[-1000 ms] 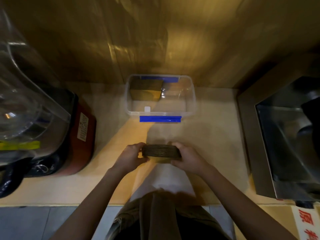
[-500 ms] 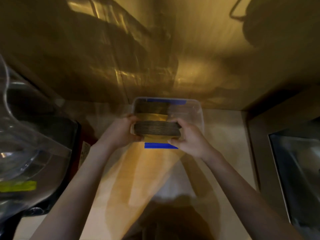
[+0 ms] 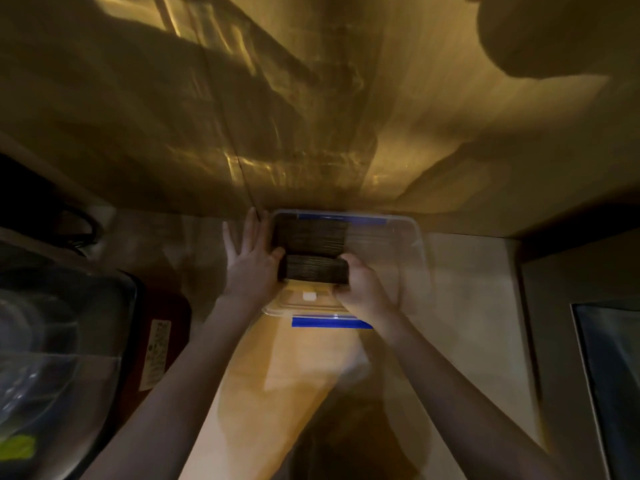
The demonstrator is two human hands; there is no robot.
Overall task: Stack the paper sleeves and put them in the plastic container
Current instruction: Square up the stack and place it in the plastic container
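You can read nothing here: the white label (image 3: 156, 355) on the red appliance (image 3: 166, 327) at nine o'clock is blurred.

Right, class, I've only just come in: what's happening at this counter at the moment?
A person is putting a stack of paper sleeves into a clear plastic container on the counter. The right hand grips the stack's right end; the left hand presses its left end, fingers spread along the container's outer wall. Another dark stack already sits at the back.

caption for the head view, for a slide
Both hands, left hand and right hand, lower a stack of paper sleeves into the plastic container.
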